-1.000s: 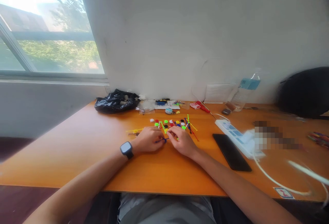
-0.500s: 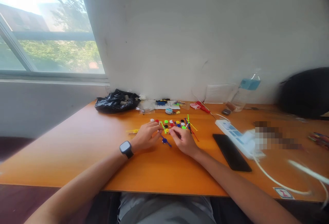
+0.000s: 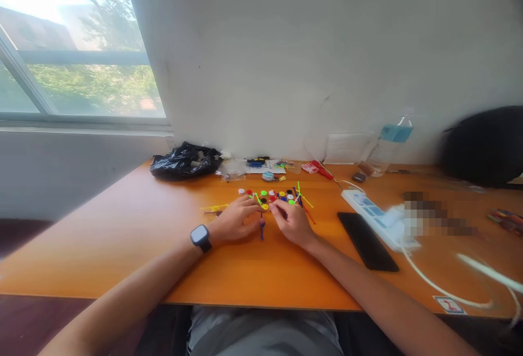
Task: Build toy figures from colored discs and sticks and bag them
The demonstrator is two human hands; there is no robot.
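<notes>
A thin blue stick with a round disc [image 3: 262,224] stands out on the table between my hands, its long axis pointing toward me. My left hand [image 3: 237,219], watch on the wrist, has its fingers stretched forward, index fingertip at the stick's far end and thumb beside the disc. Whether they touch it is not clear. My right hand [image 3: 295,224] is closed, thumb and index pressed together; anything between them is hidden. Just beyond both hands lie several coloured discs [image 3: 263,193] and a green stick [image 3: 298,188] among other thin sticks.
Yellow sticks [image 3: 214,207] lie left of my left hand. A black phone [image 3: 366,241] and a white power strip [image 3: 370,212] with a cable are on the right. Along the wall stand a black plastic bag [image 3: 186,161], a tape roll [image 3: 268,176] and a red-handled tool [image 3: 322,170].
The blue stick has turned from a slant to pointing straight toward me, its disc staying about in place. My left fingertips have shifted slightly right; my right hand barely moved.
</notes>
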